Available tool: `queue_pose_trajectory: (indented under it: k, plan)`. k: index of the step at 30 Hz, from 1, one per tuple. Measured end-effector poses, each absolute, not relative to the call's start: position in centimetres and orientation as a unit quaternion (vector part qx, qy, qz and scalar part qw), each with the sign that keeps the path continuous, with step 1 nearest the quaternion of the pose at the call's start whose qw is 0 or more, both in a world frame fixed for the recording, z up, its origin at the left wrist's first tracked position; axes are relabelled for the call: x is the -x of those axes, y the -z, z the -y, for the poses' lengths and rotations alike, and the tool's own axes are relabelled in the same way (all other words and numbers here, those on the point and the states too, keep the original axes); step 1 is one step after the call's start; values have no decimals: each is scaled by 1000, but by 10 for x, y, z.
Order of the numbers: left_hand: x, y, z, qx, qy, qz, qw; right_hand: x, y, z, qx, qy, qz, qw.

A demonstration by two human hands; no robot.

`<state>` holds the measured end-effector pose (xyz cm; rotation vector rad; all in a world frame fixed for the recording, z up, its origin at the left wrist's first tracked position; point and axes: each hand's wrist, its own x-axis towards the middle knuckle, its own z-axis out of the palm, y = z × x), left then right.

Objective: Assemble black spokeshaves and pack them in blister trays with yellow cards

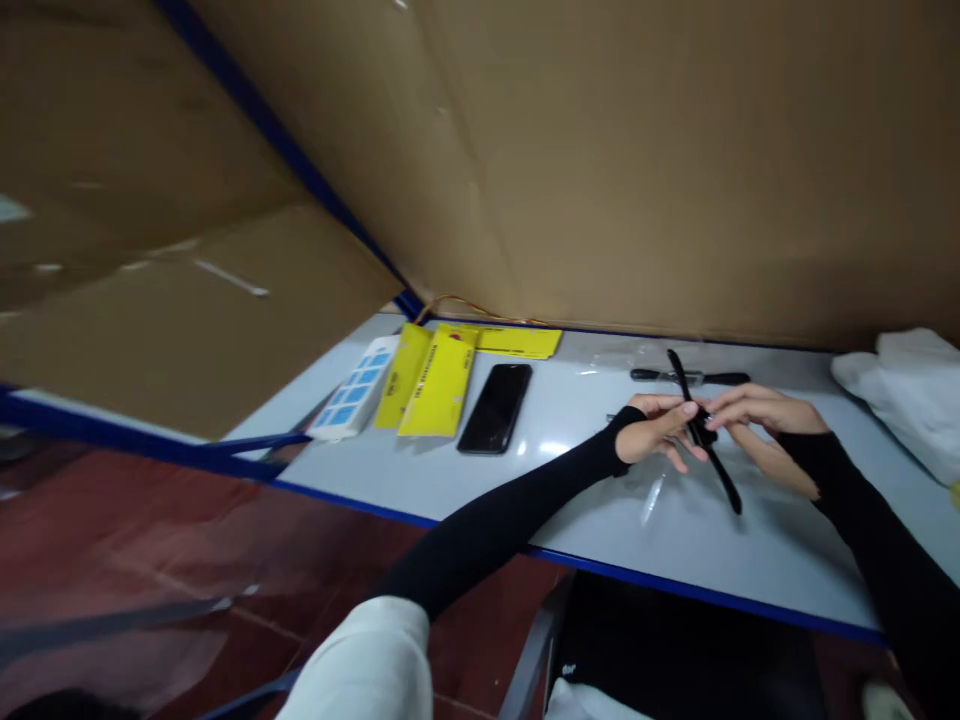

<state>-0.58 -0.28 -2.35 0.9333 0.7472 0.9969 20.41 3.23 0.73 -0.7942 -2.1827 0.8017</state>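
Observation:
My left hand (658, 432) and my right hand (761, 422) meet over the right part of the table. Between them is a long, thin black piece (724, 477) with two rounded arms and a thicker middle, somewhat like a propeller. It lies at a slant, one end pointing to the back wall and the other toward me. Fingers of both hands close on its middle, partly hiding it. Just behind, a similar black-ended piece (727, 379) with a clear-looking middle rests on the table. Clear plastic film (655, 497) lies below my hands.
On the white table (420, 485) are a black phone (495, 408), yellow printed packets (439, 385) and a white sheet or box with blue squares (355, 392). White cloth or bags (904, 400) sit at the right edge. Brown board walls (637, 170) rise behind and to the left.

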Motion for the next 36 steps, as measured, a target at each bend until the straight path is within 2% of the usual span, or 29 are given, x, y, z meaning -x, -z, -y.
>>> queue_pose_trajectory:
  k: [3, 5, 11, 17, 20, 23, 29, 34, 36]
  plan:
    - [7, 22, 6, -423, -465, -347, 696, -194, -13, -22, 312, -330, 798, 396]
    - [8, 20, 7, -428, -474, -354, 683, -188, -14, -19, 360, -291, 785, 412]
    - [8, 17, 6, -439, -471, -372, 669, -195, -8, -28, 363, -288, 800, 380]
    - [12, 25, 4, -429, -461, -373, 682, -200, -3, -41, 263, -217, 862, 376]
    - [13, 26, 3, -425, -458, -368, 689, -200, -3, -42, 240, -229, 864, 379]
    - [14, 24, 3, -428, -463, -372, 681, -197, -5, -36, 276, -265, 835, 396]
    - [12, 21, 6, -448, -473, -381, 656, -189, -8, -25, 460, -272, 756, 378]
    - [11, 21, 6, -444, -486, -384, 648, -200, -10, -34, 433, -339, 756, 355]
    - [11, 22, 6, -436, -489, -386, 649, -204, -10, -37, 429, -322, 763, 360]
